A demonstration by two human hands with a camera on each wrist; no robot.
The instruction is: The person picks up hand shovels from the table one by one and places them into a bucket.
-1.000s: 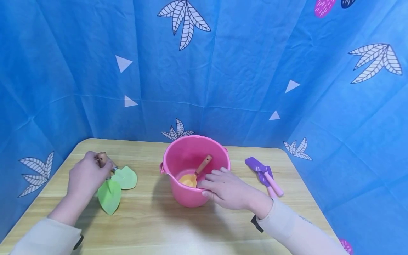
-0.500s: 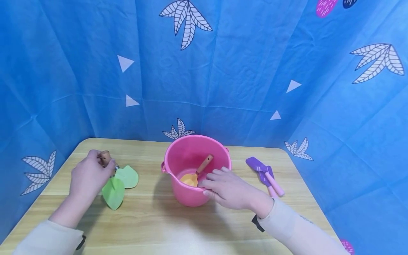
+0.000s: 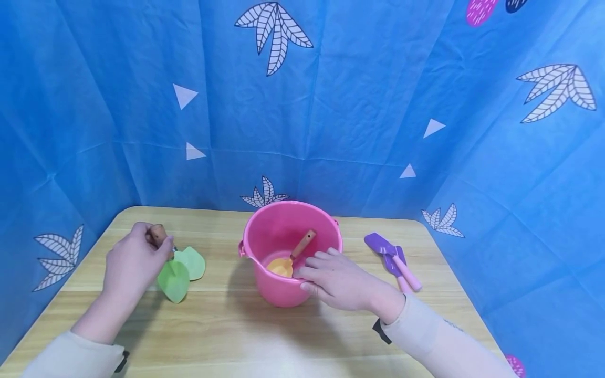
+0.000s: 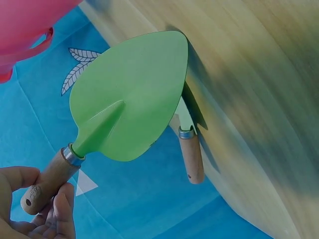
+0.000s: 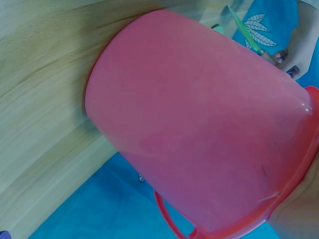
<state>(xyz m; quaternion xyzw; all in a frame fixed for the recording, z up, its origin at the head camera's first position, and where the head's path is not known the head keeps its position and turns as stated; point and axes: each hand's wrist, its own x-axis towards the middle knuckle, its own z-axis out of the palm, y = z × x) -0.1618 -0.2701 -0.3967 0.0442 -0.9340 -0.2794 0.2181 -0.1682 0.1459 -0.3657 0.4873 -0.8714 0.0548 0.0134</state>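
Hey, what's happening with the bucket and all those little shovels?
A person's left hand holds a green shovel by its wooden handle, and their right hand grips the rim of the pink bucket. A yellow shovel is already inside. Another green shovel and two purple shovels are on the table.

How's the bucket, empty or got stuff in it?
Not empty, but far from full: a yellow shovel is inside the bucket, with plenty of bare pink showing. The right hand hides part of the inside.
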